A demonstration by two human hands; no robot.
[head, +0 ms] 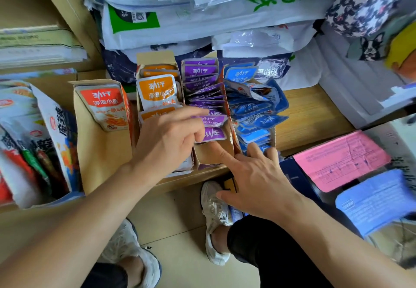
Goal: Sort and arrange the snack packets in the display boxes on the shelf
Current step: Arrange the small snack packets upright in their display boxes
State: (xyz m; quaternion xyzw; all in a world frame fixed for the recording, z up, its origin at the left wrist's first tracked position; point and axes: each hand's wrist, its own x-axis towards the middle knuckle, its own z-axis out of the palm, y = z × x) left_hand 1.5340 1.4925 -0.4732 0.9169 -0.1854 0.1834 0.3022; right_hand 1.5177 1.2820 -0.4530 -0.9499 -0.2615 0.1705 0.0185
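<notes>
Bags of snacks (pixel 33 143) stand at the far left. Next to them is a brown box (pixel 101 157) with one red packet (pixel 104 107) leaning at its back. The next box holds orange packets (pixel 157 91) that stand in a row.

The left hand (pixel 166 139) lies over the front of the orange row and reaches across to the purple packets (pixel 202 78) in the third box (pixel 216 154). Its first finger is stretched out over the row. Its other fingers are bent, and their tips touch the front purple packets. I cannot tell if it pinches one or only pushes it. The purple packets stand close together, one behind the other.

The right hand (pixel 254 175) is at the front edge of the shelf (pixel 313 112). Its fingers are straight and spread apart. Its first finger points into the front part of the third box, and the other fingers rest on the front blue packets (pixel 252 107). The blue packets fill the fourth box, messy and tilted this way and that.

Further right lie a pink paper (pixel 342 159) and a blue paper (pixel 373 199). Down on the floor are two white shoes (pixel 213 211).
</notes>
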